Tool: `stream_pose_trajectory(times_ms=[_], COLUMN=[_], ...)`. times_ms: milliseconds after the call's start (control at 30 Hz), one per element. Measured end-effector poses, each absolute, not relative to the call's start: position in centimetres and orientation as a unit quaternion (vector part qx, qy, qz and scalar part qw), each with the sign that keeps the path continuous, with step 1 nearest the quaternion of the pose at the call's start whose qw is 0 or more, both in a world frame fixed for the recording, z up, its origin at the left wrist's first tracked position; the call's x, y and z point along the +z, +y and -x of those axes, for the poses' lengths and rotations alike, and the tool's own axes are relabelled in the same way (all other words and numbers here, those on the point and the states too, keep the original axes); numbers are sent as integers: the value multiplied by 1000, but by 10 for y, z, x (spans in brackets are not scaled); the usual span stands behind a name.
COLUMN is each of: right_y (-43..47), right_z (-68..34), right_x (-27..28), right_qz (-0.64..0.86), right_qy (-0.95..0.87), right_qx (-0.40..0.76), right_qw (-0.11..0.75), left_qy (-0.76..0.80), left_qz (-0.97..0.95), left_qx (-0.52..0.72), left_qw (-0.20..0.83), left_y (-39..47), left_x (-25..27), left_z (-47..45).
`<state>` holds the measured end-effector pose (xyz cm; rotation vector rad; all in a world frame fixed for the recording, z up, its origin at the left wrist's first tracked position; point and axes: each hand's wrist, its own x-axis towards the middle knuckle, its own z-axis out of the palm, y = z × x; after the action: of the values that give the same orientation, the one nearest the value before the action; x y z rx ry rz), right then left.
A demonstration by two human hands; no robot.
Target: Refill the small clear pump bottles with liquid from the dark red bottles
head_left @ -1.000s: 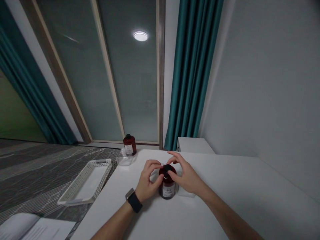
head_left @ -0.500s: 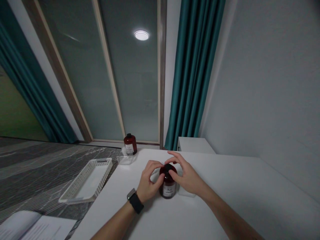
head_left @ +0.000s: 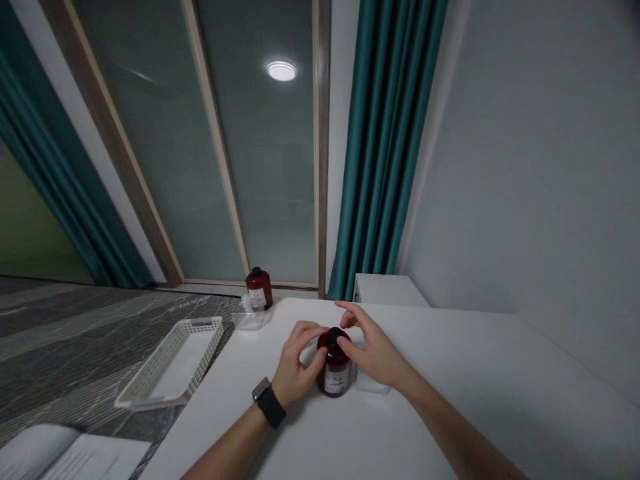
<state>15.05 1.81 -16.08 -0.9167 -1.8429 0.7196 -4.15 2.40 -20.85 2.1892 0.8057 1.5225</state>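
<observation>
A dark brown-red bottle (head_left: 334,381) with a white label and a black cap (head_left: 335,333) stands upright on the white table. My left hand (head_left: 300,363), with a black watch on its wrist, curls around the bottle's left shoulder, thumb in front and fingers behind. At the cap is my right hand (head_left: 375,347): its thumb rests against the cap's near right side, the other fingers bend behind it, and the index finger sticks out above. Just right of the bottle lies a clear flat tray (head_left: 373,385), partly hidden by my right hand.
A second red-brown bottle (head_left: 259,297) stands at the table's far left corner, behind a small clear tray (head_left: 247,323) holding something white. Off the table's left edge are a white perforated basket (head_left: 210,353) and an open book (head_left: 100,460). A white cabinet (head_left: 390,290) stands beyond the table.
My right fingers have drawn back slightly to the right at the cap, while the thumb stays against it. The left hand keeps its hold on the bottle. The view has shifted a little.
</observation>
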Motion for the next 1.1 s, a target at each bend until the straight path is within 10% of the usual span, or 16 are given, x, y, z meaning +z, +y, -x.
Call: stream_pose_trajectory(times_ms=[1100], right_y=[17], right_z=[-147], right_x=[-167], right_qz=[374], right_qy=[-738], right_qx=[313], right_qw=[466], left_qy=[284], left_qz=[-772], left_qx=[537], left_qw=[187], left_y=[23], left_x=[-206], left_z=[40])
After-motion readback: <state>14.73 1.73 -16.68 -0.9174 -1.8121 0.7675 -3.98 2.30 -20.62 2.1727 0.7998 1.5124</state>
